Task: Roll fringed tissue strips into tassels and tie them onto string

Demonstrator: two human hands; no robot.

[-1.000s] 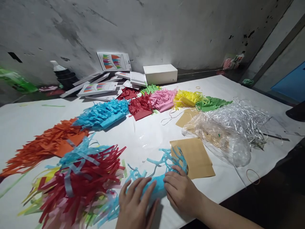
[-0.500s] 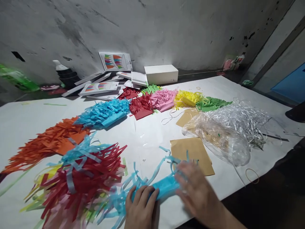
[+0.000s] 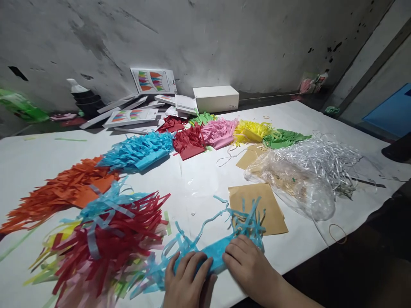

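Observation:
A light-blue tissue paper tassel [image 3: 215,253] lies across the front of the table, a smooth folded band in its middle and cut fringe at both ends. The curled fingers of my left hand [image 3: 186,278] press down on the band's left part. My right hand [image 3: 248,267], its fingers close together, bears on the band's right end; the thumb is hidden. Fringe strips beyond that hand lie over a brown card [image 3: 257,209]. To the left is a loose heap of red fringe [image 3: 118,239] mixed with blue, yellow, green and pink strips.
Fringed bundles arc behind: orange [image 3: 67,188], blue [image 3: 141,152], dark red [image 3: 189,143], pink [image 3: 220,132], yellow [image 3: 252,131] and green [image 3: 284,138]. Silver strands [image 3: 324,156] and a clear plastic bag [image 3: 289,184] lie right. Flat packages [image 3: 131,116] and a white box [image 3: 215,98] stand by the wall.
My right hand has come down onto the band's right end, and the fringe there now spreads out beyond it. My left hand stays on the band. The view has shifted slightly.

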